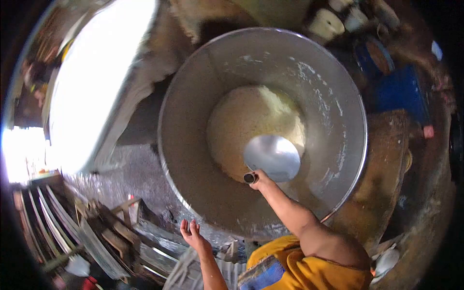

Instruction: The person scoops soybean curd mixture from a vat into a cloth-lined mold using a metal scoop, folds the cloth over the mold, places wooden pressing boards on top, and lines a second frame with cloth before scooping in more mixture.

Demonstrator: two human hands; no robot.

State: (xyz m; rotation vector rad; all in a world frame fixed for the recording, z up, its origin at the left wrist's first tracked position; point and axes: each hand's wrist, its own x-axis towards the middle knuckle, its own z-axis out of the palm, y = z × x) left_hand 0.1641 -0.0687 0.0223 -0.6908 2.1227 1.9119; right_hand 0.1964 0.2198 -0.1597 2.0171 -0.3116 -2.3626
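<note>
My right hand [261, 180] is closed around the hollow handle of a large round metal dipper [273, 155]. The shiny bowl of this dipper is inside a tall metal vat [186, 121], over the yellowish liquid [246, 116] at the bottom. Whether the dipper touches the liquid, I cannot tell. Pale residue streaks the vat's inner wall. My left hand [192, 234] is outside the vat, near its lower left rim, with fingers apart and nothing in it.
On the left, a bright white cloth-like sheet [101, 82] slants beside the vat. Wooden boards and slats [104, 246] lie at the lower left. A blue container [401, 94] and several pots [326, 25] stand at the right and upper right. Another person [38, 77] appears at the far left.
</note>
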